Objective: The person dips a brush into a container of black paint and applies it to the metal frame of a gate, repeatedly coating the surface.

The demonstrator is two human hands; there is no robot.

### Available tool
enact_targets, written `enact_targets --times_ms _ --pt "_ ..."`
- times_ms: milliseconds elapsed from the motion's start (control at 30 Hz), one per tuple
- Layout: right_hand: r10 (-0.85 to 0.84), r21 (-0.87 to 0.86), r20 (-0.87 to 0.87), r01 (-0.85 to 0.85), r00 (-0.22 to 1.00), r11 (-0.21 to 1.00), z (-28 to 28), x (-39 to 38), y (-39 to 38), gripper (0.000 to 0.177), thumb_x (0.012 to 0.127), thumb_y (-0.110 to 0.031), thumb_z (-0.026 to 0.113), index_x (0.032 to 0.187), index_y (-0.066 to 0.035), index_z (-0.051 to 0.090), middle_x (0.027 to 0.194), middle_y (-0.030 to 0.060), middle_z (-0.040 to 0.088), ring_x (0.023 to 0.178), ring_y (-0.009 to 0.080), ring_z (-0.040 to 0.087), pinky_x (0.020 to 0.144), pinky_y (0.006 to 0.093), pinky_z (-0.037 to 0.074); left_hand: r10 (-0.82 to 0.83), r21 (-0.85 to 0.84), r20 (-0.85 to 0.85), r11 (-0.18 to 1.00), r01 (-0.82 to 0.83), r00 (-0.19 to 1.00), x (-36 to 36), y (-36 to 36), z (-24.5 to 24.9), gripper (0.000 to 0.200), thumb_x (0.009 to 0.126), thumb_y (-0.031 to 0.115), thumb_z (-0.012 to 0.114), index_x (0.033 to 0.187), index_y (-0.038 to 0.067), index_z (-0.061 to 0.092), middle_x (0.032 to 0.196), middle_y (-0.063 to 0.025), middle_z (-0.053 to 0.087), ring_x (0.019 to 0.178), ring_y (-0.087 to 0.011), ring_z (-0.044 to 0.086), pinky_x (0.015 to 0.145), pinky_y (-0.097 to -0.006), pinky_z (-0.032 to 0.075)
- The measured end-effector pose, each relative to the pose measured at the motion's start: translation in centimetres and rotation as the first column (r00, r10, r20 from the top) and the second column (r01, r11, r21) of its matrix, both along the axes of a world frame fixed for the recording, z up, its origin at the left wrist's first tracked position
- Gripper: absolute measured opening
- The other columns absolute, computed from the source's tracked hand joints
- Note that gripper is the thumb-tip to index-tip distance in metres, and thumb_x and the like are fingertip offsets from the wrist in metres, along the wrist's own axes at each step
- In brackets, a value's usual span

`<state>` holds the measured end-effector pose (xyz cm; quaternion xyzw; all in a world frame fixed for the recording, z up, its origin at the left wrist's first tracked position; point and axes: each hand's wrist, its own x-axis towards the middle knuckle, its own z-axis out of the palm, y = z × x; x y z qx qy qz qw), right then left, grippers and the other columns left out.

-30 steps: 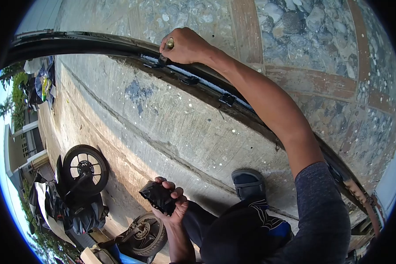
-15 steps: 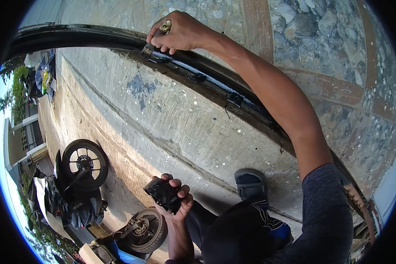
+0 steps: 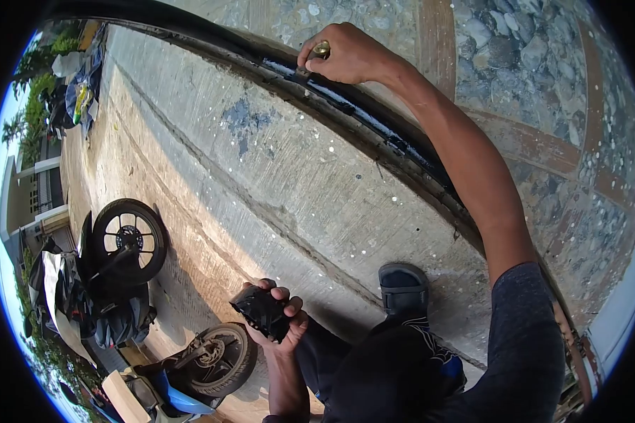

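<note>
My right hand (image 3: 346,55) is at the top, its fingers pinched on a small dark piece (image 3: 302,72) that touches a long black bar (image 3: 219,44). A gold-coloured item (image 3: 321,49) shows at the fingers of that hand; whether it is a ring is unclear. Along the bar below the fingertips runs a glossy, bluish-white streak (image 3: 363,116). Lower down, away from the bar, my left hand (image 3: 288,326) is wrapped round a black, crumpled-looking object (image 3: 262,310). What is inside that object cannot be made out.
A motorcycle wheel (image 3: 129,240) and a second wheel (image 3: 222,358) with blue bodywork stand at lower left. My sandalled foot (image 3: 403,287) rests on the concrete (image 3: 275,183). Stone paving (image 3: 515,56) lies beyond the bar. Bags (image 3: 85,95) sit at upper left.
My right hand has moved along the bar, down its length towards the right, with the small dark piece. The view has shifted slightly. My left hand keeps its hold on the black object.
</note>
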<state>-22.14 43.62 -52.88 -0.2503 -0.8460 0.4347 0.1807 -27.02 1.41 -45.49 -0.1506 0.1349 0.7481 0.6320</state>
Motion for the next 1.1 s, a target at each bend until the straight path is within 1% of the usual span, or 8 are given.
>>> enact_targets --times_ms 100,233,333,367,500,733,767,1100 --pt "0.093 0.092 0.106 -0.103 0.99 0.99 -0.5 0.0 -0.8 0.022 0.085 -0.011 0.062 0.102 -0.01 0.076 0.088 0.0156 0.072 0.074 0.0274 0.067 0.08 0.0425 0.053 0.011 0.019 -0.001 1.0 -0.011 1.0 0.3 -0.3 0.1 0.038 0.101 0.036 0.043 0.129 0.012 0.054 0.125 -0.0147 0.061 0.102 -0.0324 0.06 0.08 -0.0417 0.05" --pt "0.058 0.178 -0.101 -0.039 0.993 0.983 -0.6 -0.2 -0.7 0.022 0.088 -0.007 0.06 0.105 -0.007 0.074 0.092 0.0173 0.072 0.078 0.0288 0.067 0.087 0.0444 0.054 0.026 0.103 0.063 0.994 -0.032 0.998 0.6 -1.4 -0.1 0.054 0.103 0.051 0.031 0.132 0.01 0.051 0.13 -0.018 0.056 0.109 -0.036 0.053 0.089 -0.0487 0.046" --pt "0.106 0.263 -0.021 -0.097 0.994 0.96 1.2 1.2 -1.0 0.023 0.086 -0.007 0.062 0.107 -0.007 0.073 0.093 0.0168 0.071 0.083 0.0298 0.068 0.088 0.0439 0.054 0.042 0.107 0.054 0.993 -0.048 0.998 0.8 -1.8 0.3 0.054 0.103 0.051 0.032 0.132 0.009 0.051 0.129 -0.0183 0.057 0.109 -0.0364 0.053 0.088 -0.0487 0.047" --pt "0.182 0.147 0.245 -0.223 0.952 0.964 2.7 1.2 -1.4 0.023 0.086 -0.007 0.064 0.107 -0.008 0.073 0.098 0.0168 0.071 0.093 0.0305 0.068 0.09 0.0431 0.053 0.047 0.107 0.051 0.993 -0.052 0.998 0.9 -2.1 0.4 0.054 0.103 0.051 0.032 0.132 0.009 0.051 0.129 -0.0185 0.057 0.108 -0.0366 0.053 0.088 -0.0487 0.047" --pt "0.17 0.431 0.101 -0.197 0.98 0.881 -0.1 -0.9 -1.9 0.026 0.085 -0.01 0.063 0.109 -0.007 0.072 0.099 0.0177 0.071 0.093 0.0328 0.069 0.088 0.0423 0.053 0.06 0.112 0.05 0.992 -0.065 0.997 1.2 -2.6 0.9 0.054 0.103 0.05 0.031 0.132 0.008 0.049 0.129 -0.0202 0.057 0.108 -0.0383 0.054 0.088 -0.0487 0.047" --pt "0.051 0.399 -0.306 0.079 0.951 0.913 5.1 5.3 -8.8 0.024 0.086 -0.015 0.064 0.106 -0.003 0.071 0.095 0.0146 0.072 0.077 0.0299 0.069 0.072 0.0373 0.055 0.122 0.01 -0.032 0.993 -0.122 0.992 1.4 -7.1 1.2 0.045 0.097 0.037 0.049 0.134 0.011 0.047 0.131 -0.0176 0.056 0.107 -0.0353 0.057 0.085 -0.0459 0.051" --pt "0.061 0.408 -0.262 0.053 0.963 0.911 4.9 6.2 -11.4 0.023 0.085 -0.014 0.065 0.104 -0.003 0.071 0.09 0.0137 0.071 0.074 0.0294 0.068 0.068 0.0362 0.055 0.192 0.042 0.018 0.98 -0.193 0.981 1.8 -8.1 0.7 0.055 0.102 0.051 0.034 0.133 0.007 0.045 0.131 -0.023 0.054 0.112 -0.0445 0.057 0.087 -0.0535 0.054" --pt "-0.051 0.727 0.3 -0.194 0.952 0.659 -5.7 2.7 -18.2 0.012 0.083 -0.005 0.061 0.093 0.0 0.064 0.082 0.0137 0.069 0.072 0.0319 0.071 0.059 0.0376 0.057 0.279 -0.063 -0.063 0.957 -0.283 0.958 3.3 -18.0 -0.2 0.054 0.099 0.049 0.044 0.129 0.004 0.045 0.125 -0.0219 0.055 0.105 -0.0421 0.06 0.082 -0.0514 0.056"
